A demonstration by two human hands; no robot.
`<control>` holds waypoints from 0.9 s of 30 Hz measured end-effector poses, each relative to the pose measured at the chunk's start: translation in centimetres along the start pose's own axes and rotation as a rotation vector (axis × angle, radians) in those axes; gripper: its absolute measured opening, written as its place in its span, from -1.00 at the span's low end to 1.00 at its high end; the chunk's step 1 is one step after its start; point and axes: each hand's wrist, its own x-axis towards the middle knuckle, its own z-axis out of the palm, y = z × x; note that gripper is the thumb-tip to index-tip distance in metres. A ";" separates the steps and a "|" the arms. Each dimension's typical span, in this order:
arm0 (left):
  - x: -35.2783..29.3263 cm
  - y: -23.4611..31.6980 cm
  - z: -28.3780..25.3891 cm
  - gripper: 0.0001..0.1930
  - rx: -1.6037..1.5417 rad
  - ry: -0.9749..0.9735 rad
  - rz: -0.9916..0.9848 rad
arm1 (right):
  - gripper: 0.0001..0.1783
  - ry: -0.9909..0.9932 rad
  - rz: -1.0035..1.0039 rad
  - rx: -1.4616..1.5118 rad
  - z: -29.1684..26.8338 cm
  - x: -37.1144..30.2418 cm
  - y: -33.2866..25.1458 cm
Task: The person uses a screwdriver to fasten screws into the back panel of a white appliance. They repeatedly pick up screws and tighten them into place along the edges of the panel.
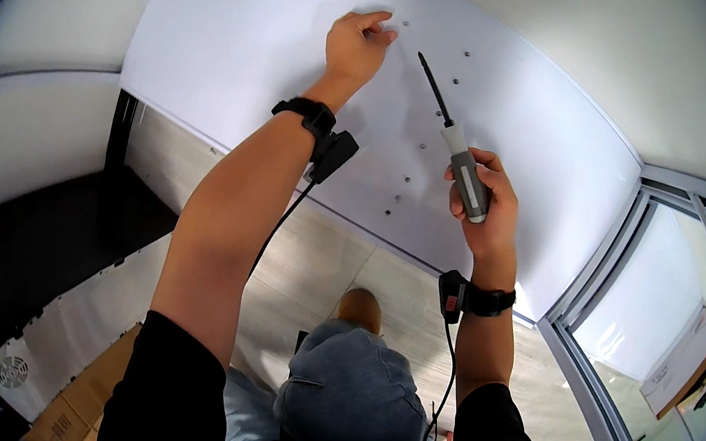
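Observation:
My right hand [499, 211] grips a screwdriver [466, 175] by its grey-and-white handle. Its dark shaft slants up and to the left over a white tabletop [243, 37], and the tip is in the air or just above the surface; I cannot tell which. Near the far edge, my left hand [358, 45] has its index finger stretched out and the thumb apart from it, with nothing visible between them. A small metal screw [405, 24] sits just right of those fingertips. Several more small screws run in a slanting row past the shaft, from a far screw [467, 54] to a near screw [388, 213].
Cabled black devices are strapped to both wrists, the left device [333, 154] hanging larger. A metal-framed glass panel [607, 254] stands at the right. To the left are a black surface [73, 246] and a cardboard box [74, 407]. A tiled floor [313, 255] lies below.

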 end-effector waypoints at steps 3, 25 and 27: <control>-2.5 0.2 -3.8 -0.78 -0.188 -0.034 -0.290 | -0.68 -0.065 0.032 -0.047 1.8 -0.3 -0.1; -43.9 8.5 -53.5 -0.72 -1.391 0.537 -0.466 | -0.63 -0.862 0.261 -1.056 38.6 -36.2 12.1; -46.6 8.1 -56.5 -0.72 -1.414 0.550 -0.453 | -0.60 -0.885 0.288 -1.079 40.4 -39.3 14.7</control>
